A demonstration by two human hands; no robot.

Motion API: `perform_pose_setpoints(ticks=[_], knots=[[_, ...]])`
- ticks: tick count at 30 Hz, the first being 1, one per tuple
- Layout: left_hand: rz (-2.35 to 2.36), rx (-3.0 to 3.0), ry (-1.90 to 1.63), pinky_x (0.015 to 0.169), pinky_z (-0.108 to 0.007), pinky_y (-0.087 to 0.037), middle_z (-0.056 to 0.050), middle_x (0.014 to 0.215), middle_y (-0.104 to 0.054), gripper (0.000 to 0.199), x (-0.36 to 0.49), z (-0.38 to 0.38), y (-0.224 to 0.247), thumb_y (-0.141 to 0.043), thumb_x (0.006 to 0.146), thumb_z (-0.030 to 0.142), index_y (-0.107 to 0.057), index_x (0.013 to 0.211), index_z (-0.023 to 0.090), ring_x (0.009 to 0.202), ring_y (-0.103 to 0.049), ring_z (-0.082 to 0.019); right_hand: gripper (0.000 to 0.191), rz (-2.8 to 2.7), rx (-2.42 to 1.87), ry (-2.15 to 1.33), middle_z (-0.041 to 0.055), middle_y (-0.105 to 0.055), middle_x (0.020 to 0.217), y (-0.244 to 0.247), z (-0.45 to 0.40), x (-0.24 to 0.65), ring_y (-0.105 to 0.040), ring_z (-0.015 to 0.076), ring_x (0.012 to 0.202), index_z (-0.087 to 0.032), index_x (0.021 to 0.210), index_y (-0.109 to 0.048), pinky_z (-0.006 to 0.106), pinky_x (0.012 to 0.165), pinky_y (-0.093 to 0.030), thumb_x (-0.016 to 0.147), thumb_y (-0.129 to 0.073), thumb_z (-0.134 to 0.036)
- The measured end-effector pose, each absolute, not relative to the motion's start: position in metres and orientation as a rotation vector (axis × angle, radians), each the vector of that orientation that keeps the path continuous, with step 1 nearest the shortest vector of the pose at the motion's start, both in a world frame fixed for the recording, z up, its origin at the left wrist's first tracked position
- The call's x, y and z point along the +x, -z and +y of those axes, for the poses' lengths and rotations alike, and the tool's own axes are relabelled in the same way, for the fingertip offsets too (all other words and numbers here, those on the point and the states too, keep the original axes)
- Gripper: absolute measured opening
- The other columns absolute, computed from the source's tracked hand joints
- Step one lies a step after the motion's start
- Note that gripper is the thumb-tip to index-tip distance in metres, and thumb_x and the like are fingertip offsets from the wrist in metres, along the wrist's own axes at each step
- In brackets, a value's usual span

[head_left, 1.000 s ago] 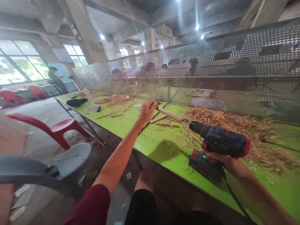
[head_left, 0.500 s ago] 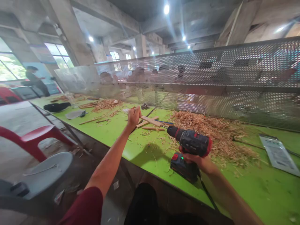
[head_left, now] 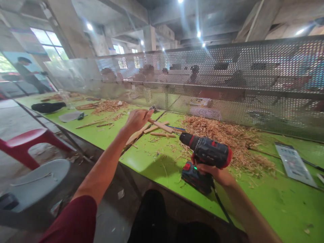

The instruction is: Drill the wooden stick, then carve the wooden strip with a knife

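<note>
Though blurred inside, packet [head_left: 295, 164] (drill [head_left: 212, 152] handheld)

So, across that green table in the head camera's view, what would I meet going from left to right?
Black item, smaller shavings pile, left hand, wooden stick, power drill, flat packet.

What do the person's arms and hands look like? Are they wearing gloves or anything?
No gloves: the left hand and right hand are both bare. A short, plain maroon sleeve covers the upper left arm. The right arm is bare as far as the picture shows. I see no watch on either wrist.
</note>
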State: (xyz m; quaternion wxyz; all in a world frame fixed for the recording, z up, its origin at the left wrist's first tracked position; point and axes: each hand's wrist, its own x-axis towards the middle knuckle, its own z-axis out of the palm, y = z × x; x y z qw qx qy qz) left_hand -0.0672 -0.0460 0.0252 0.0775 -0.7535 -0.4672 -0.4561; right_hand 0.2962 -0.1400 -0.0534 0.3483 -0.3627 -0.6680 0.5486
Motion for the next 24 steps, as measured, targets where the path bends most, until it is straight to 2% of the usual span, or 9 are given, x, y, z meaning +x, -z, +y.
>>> perform_pose_setpoints(ticks=[2, 3, 7, 10, 14, 18, 24], knots=[[-1.279, -2.388, 0.875, 0.069, -0.031, -0.036, -0.006, 0.072, -0.065, 0.057, -0.066, -0.063, -0.036, -0.03, 0.106, 0.05, -0.064, 0.072, 0.018, 0.069, -0.054, -0.017, 0.031, -1.74, -0.931, -1.408, -0.0006, -0.053, 0.067, 0.055, -0.139, 0.297, -0.044, 0.0139, 0.058, -0.018, 0.098, -0.068, 0.031, 0.059, -0.036, 0.081, -0.073, -0.043], [-1.214, -2.428, 0.698, 0.075, -0.032, -0.037, -0.007, 0.079, -0.067, 0.057, -0.064, -0.07, -0.041, -0.029, 0.106, 0.053, -0.066, 0.081, 0.018, 0.076, -0.056, -0.019, 0.031, -1.749, -0.919, -1.399, -0.0005, -0.053, 0.066, 0.056, -0.139, 0.297, -0.043, 0.0136, 0.057, -0.018, 0.097, -0.068, 0.03, 0.058, -0.035, 0.081, -0.073, -0.044], [-1.056, -2.52, 0.375, 0.083, -0.036, -0.038, -0.009, 0.091, -0.067, 0.063, -0.051, -0.08, -0.049, -0.023, 0.102, 0.066, -0.061, 0.093, 0.016, 0.083, -0.057, -0.022, 0.03, -1.779, -0.902, -1.367, 0.0006, -0.053, 0.067, 0.057, -0.139, 0.299, -0.042, 0.0137, 0.056, -0.02, 0.095, -0.068, 0.029, 0.054, -0.034, 0.083, -0.071, -0.047], [-1.005, -2.565, 0.246, 0.073, -0.034, -0.037, -0.009, 0.091, -0.067, 0.069, -0.042, -0.077, -0.052, -0.02, 0.099, 0.072, -0.06, 0.098, 0.016, 0.075, -0.057, -0.02, 0.028, -1.738, -0.934, -1.376, 0.0024, -0.057, 0.073, 0.06, -0.14, 0.301, -0.044, 0.0137, 0.056, -0.022, 0.097, -0.069, 0.029, 0.053, -0.034, 0.083, -0.074, -0.046], [-1.001, -2.578, 0.029, 0.058, -0.032, -0.025, -0.008, 0.08, -0.068, 0.069, -0.033, -0.073, -0.061, -0.019, 0.1, 0.07, -0.062, 0.1, 0.016, 0.059, -0.052, -0.017, 0.026, -1.707, -0.943, -1.405, 0.0024, -0.057, 0.075, 0.061, -0.142, 0.302, -0.043, 0.0135, 0.056, -0.025, 0.099, -0.07, 0.03, 0.052, -0.033, 0.084, -0.074, -0.045], [-1.014, -2.523, -0.084, 0.055, -0.032, -0.022, -0.008, 0.068, -0.067, 0.066, -0.029, -0.07, -0.064, -0.025, 0.102, 0.066, -0.065, 0.099, 0.014, 0.051, -0.047, -0.017, 0.027, -1.674, -0.92, -1.456, 0.0008, -0.053, 0.068, 0.058, -0.144, 0.3, -0.039, 0.013, 0.053, -0.025, 0.096, -0.069, 0.029, 0.05, -0.028, 0.084, -0.074, -0.048], [-1.031, -2.486, -0.058, 0.054, -0.031, -0.02, -0.005, 0.063, -0.065, 0.06, -0.029, -0.068, -0.059, -0.03, 0.102, 0.064, -0.065, 0.095, 0.016, 0.048, -0.045, -0.015, 0.027, -1.687, -0.902, -1.514, 0.0008, -0.052, 0.067, 0.059, -0.143, 0.302, -0.039, 0.0129, 0.052, -0.025, 0.095, -0.067, 0.028, 0.047, -0.027, 0.084, -0.074, -0.049]])
